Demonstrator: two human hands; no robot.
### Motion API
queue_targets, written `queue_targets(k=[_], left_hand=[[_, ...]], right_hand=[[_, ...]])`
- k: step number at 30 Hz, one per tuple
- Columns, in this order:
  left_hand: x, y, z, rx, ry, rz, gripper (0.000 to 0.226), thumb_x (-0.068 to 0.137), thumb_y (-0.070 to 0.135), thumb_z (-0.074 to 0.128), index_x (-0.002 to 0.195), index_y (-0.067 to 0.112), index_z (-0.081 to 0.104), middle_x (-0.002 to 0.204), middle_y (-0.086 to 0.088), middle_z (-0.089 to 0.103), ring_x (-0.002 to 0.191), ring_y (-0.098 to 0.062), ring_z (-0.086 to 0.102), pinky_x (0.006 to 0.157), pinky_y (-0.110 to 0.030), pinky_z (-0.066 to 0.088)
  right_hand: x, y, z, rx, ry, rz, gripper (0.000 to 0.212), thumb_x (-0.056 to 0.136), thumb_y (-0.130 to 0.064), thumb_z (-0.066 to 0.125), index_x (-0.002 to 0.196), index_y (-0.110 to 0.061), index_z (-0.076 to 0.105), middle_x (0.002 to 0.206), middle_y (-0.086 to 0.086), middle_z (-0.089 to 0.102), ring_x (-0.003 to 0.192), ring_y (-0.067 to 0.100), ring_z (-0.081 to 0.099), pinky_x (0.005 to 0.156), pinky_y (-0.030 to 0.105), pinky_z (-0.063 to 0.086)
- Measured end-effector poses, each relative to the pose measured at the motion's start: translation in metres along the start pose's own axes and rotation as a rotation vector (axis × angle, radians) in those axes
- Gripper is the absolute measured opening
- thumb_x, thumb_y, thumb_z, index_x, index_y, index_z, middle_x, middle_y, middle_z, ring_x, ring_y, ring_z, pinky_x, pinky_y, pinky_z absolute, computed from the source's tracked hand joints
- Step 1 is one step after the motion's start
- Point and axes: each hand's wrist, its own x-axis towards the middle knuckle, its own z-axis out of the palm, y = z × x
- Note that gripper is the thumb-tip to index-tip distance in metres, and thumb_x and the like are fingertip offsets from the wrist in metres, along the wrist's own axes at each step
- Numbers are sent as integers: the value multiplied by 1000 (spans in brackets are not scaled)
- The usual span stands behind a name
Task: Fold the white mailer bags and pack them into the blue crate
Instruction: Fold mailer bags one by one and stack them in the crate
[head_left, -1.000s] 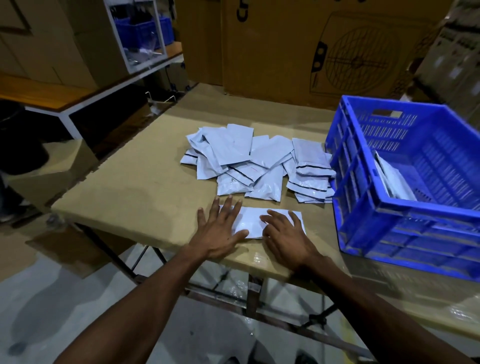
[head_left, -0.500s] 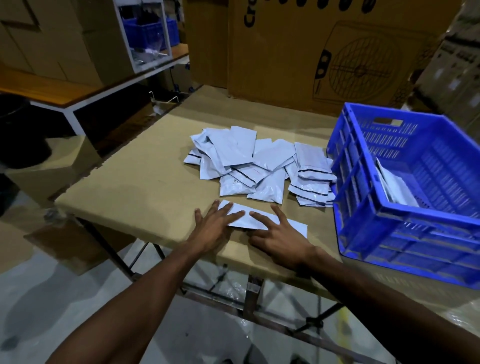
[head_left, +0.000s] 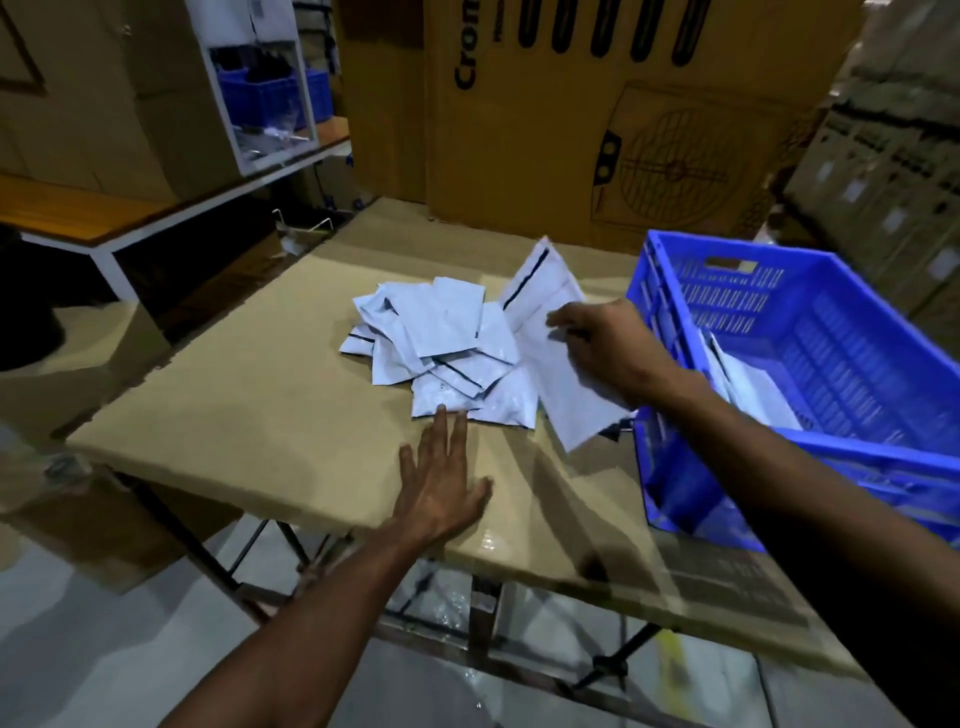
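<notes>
Right hand (head_left: 610, 348) grips a white mailer bag (head_left: 558, 374) lifted beside the blue crate (head_left: 810, 374), apparently pinched between its fingers; left hand (head_left: 441, 483) lies flat, fingers straight, on the table (head_left: 249, 415)

The tan surface (head_left: 249, 415) sits on a dark metal frame (head_left: 483, 613). Right behind it there's a big cardboard box (head_left: 597, 130) with a fan drawing and partial lettering. Off to the box's left, a white-framed bench with a wood top (head_left: 93, 218) carries a clear bin (head_left: 260, 93) with something blue inside. To the box's right, stacked cartons (head_left: 883, 182), pretty blurry.
</notes>
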Motion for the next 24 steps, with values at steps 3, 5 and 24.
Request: queue_targets(k=[3,5,24], left_hand=[[8,20,8,11,-30,33,97,95,59,47,158,25,-18,164,-3,-31,154,-28,-9,120,-61,8],[13,33,11,31,-39,57,98,94,59,48,158,27,-18,164,-4,-30,154,-30,-9,120,-61,11],[60,118,49,89,-90,54,80,99,56,39,161,30,-5,166,-1,-24,153,-33,-18,116,-69,9]], right_hand=[[6,20,-35,54,90,122,29,88,2,56,110,-7,72,91,8,74,70,-7,64,61,7,46],[7,36,-57,83,137,158,28,88,4,57,110,-5,72,95,11,75,76,1,67,59,1,44],[-42,195,-127,-630,-256,344,41,85,-5,55,124,-17,58,103,24,61,97,43,61,68,36,45]])
